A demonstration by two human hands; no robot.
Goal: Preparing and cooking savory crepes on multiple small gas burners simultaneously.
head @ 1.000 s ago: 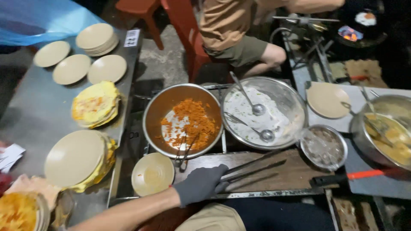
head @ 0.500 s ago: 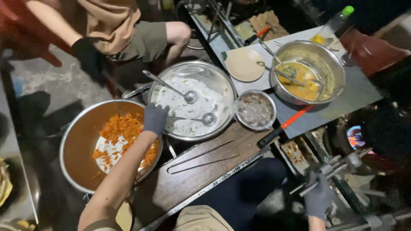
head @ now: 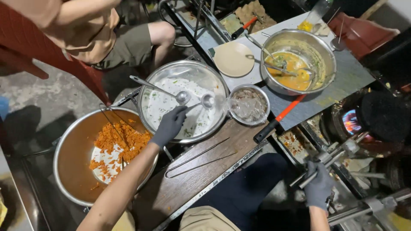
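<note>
Gripping the ladle [head: 201, 102] handle over the white-batter bowl [head: 150, 87], the gloved left hand [head: 169, 126] should lift level — right hand [head: 319, 188] clasps a metal handle [head: 329, 164].

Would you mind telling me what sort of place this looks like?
Probably a street-food cooking stall: large metal bowls of white batter and orange filling, a lit burner, and gloved hands at work.

Dark grey gloves covered the left hand [head: 170, 125] and right hand [head: 319, 188]; white batter filled the steel basin [head: 158, 81]; orange shreds [head: 120, 139] lay in a brown-lined bowl [head: 70, 158].
</note>
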